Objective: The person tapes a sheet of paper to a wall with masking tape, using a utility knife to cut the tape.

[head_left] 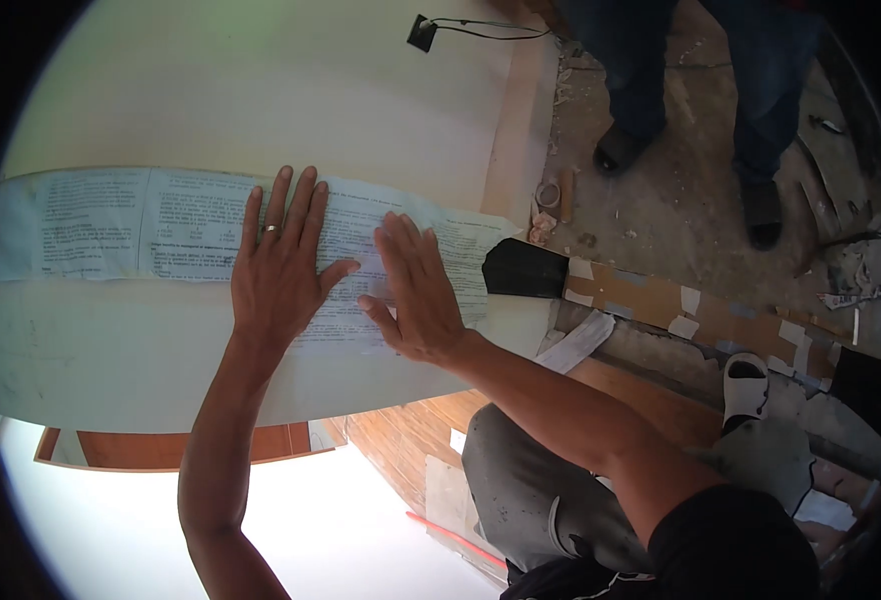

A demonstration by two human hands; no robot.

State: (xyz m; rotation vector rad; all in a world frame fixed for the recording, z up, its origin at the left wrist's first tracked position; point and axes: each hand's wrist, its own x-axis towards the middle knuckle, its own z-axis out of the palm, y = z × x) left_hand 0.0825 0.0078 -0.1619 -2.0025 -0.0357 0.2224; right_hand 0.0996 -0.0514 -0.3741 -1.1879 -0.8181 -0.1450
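A strip of printed paper sheets [101, 220] lies along a pale, smooth surface [111, 340]. My left hand [279, 255], with a ring on one finger, rests flat on the paper, fingers stretched and thumb out to the side. Beside it my right hand [416, 285] also lies palm-down on the printed sheets, thumb apart from the fingers. The two hands do not touch each other. Paper under both palms is hidden. Just past the strip's right end is a black piece [526, 267].
Cardboard [651, 300] with tape patches runs right from the black piece. Another person's legs [636, 60] and dark shoes [761, 215] stand on the littered floor at upper right. A black box with cables [422, 33] is at the top. A tape roll [548, 195] lies nearby.
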